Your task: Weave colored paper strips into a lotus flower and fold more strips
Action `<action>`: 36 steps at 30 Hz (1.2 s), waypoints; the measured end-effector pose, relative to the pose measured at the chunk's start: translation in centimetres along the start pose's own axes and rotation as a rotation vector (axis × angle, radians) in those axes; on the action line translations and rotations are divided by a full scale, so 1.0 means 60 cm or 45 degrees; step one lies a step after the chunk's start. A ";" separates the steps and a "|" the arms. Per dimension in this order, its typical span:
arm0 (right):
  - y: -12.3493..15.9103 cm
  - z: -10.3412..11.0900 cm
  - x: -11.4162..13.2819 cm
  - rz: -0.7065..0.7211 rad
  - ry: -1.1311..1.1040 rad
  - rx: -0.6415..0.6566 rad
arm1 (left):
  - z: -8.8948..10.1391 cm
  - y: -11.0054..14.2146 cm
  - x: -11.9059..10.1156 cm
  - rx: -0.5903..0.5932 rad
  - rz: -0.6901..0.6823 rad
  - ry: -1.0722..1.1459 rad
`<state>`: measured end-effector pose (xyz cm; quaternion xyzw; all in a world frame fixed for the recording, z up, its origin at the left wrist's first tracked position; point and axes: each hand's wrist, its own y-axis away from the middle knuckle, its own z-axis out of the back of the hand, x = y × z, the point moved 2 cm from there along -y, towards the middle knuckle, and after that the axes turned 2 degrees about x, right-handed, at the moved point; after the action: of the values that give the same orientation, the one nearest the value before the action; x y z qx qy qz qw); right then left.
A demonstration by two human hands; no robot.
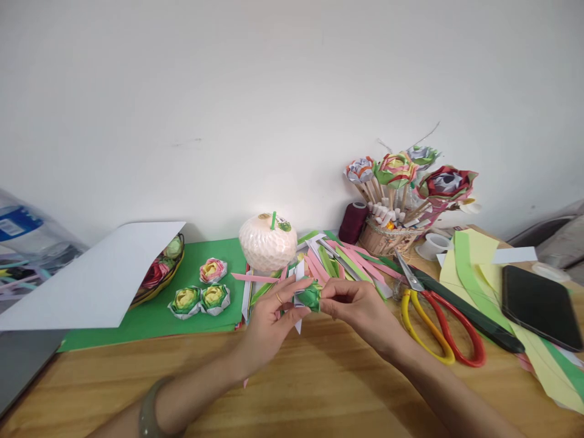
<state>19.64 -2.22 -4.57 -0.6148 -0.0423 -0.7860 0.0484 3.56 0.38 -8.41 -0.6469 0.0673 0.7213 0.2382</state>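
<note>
Between my two hands, above the front of the wooden table, is a small green and white folded paper flower [310,296]. My left hand [276,307], with a ring on one finger, grips it from the left between thumb and fingers. From the other side my right hand [353,304] pinches its green edge with thumb and forefinger. Behind the hands lies a heap of pink, green and white paper strips [337,258]. Three finished-looking paper flowers, one pink and yellow [213,270], rest on a green paper sheet [196,252] to the left.
Scissors [438,328] with red and yellow handles lie right of my hands, beside a dark green cutter-like tool [474,313] and a black phone [541,304]. A white textured pot [268,243] stands behind. Paper flowers on sticks fill a basket [387,237]. White paper [100,280] covers another basket.
</note>
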 end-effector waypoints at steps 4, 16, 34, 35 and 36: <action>-0.002 0.001 0.001 0.063 0.073 0.034 | -0.003 -0.003 -0.004 0.005 0.065 0.163; 0.000 -0.005 -0.003 0.011 0.104 -0.063 | -0.008 -0.006 -0.006 0.016 0.046 0.237; 0.028 -0.031 -0.005 0.745 0.777 -0.344 | -0.010 -0.008 0.005 -0.154 0.163 0.577; 0.029 -0.034 -0.007 0.794 0.877 -0.335 | -0.011 -0.007 0.005 -0.167 0.166 0.598; 0.031 -0.037 -0.008 0.846 0.977 -0.331 | -0.011 -0.007 0.005 -0.177 0.169 0.623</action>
<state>17.85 -4.32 -5.58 -0.2637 0.2737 -0.8958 0.2304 4.33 0.57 -8.70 -0.8110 0.1153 0.5604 0.1218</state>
